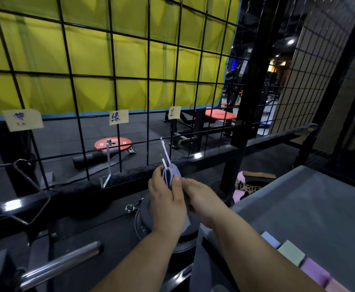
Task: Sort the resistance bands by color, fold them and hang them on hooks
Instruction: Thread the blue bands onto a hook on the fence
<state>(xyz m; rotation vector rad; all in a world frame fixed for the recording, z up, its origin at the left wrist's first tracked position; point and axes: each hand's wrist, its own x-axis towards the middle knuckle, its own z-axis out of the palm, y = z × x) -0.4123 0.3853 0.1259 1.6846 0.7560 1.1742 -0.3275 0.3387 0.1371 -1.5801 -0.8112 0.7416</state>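
The left hand (166, 200) pinched the folded grey-blue band (173, 173) between thumb and fingers. The right hand (199, 198) lay close beside it, its grip hidden. The band's top met the tip of a white hook (165, 150) on the black wire grid (148, 76), below a paper label (174, 112).

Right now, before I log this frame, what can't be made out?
Head view:
1. Fingers of the right hand: hidden behind the left hand.
2. Lower part of the folded band: covered by both hands.
3. Writing on the left label: blurred.
4. The stacked bands on the grey table: cut off by the bottom edge.
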